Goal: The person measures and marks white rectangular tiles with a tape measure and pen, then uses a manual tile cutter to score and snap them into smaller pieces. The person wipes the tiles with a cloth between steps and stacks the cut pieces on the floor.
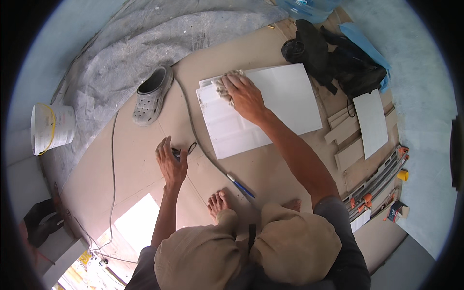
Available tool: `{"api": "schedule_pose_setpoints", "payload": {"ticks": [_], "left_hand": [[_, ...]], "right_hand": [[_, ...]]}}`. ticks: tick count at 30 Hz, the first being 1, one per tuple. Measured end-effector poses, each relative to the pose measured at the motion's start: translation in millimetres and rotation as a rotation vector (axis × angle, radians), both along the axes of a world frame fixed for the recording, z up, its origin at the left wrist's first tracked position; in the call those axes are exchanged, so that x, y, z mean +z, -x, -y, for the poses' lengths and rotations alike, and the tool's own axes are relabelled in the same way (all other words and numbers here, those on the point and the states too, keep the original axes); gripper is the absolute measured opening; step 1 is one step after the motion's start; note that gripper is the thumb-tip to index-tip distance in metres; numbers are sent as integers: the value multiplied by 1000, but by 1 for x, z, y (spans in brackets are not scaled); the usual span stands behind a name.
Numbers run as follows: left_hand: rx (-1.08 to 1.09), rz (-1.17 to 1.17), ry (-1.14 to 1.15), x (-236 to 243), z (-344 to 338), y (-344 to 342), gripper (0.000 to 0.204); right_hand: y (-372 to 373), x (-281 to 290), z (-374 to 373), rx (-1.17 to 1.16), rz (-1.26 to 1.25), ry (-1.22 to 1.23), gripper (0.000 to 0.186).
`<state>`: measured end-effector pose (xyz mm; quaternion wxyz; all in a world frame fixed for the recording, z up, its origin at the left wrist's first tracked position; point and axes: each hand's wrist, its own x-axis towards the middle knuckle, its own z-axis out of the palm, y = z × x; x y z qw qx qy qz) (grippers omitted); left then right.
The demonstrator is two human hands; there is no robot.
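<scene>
My right hand (245, 95) presses a crumpled grey rag (223, 86) against the top left part of a large white tile (285, 104) lying flat on the floor. My left hand (170, 162) rests on the beige floor to the left of the tile, fingers spread over a small dark object (177, 153) next to a black cable (195, 135). I am crouched, with my knees and bare feet at the bottom of the view.
A grey clog (152, 94) lies left of the tile. A blue pen (240, 186) lies near my foot. A white bucket (50, 126) stands far left, a black bag (338, 60) and tile offcuts (369, 123) at right, a tile cutter (379, 181) lower right.
</scene>
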<state>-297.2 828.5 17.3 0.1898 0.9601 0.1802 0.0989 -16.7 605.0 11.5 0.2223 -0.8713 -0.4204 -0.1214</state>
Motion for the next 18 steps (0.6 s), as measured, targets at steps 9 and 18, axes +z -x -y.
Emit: {"api": "schedule_pose_setpoints", "payload": {"ticks": [9, 18], "left_hand": [[8, -25, -19, -5, -12, 43, 76], [13, -30, -46, 4, -19, 46, 75]], "right_hand": [[39, -2, 18, 64, -76, -149, 26], [27, -18, 8, -50, -129, -48, 18]]}}
